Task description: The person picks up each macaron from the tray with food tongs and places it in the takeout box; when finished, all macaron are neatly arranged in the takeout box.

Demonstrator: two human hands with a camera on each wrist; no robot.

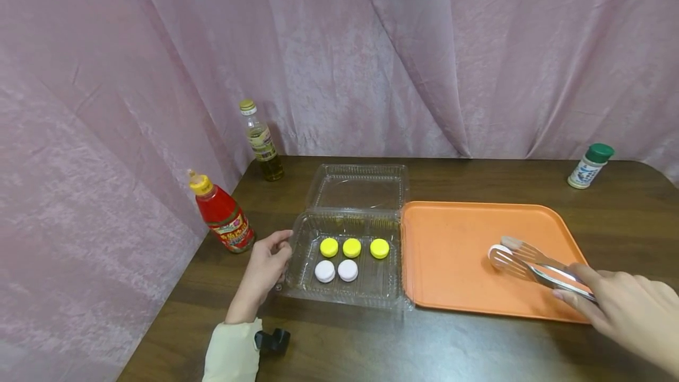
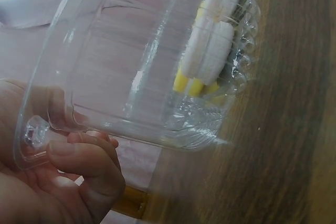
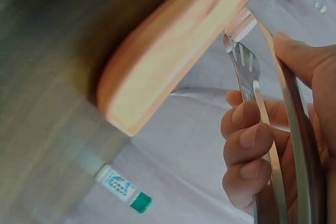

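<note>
My left hand (image 1: 269, 263) pinches the left rim of a clear hinged plastic container (image 1: 366, 289); the left wrist view shows its thumb and fingers at the rim corner. Three yellow macarons, one of them a yellow macaron (image 1: 379, 249) on the right, lie in a row inside. In front of them sit two white macarons, including a white macaron (image 1: 347, 270). My right hand (image 1: 631, 305) grips metal tongs (image 1: 554, 279) with slotted heads. Between the tong heads, over the orange tray (image 1: 445, 252), is another white macaron (image 1: 494, 252).
The container's lid (image 1: 363, 193) lies open toward the back. On the left stand a red sauce bottle (image 1: 225, 220) and an oil bottle (image 1: 262, 146). A green-capped shaker (image 1: 589, 167) stands at the back right. A pink curtain (image 1: 339, 58) hangs behind the wooden table (image 1: 339, 335).
</note>
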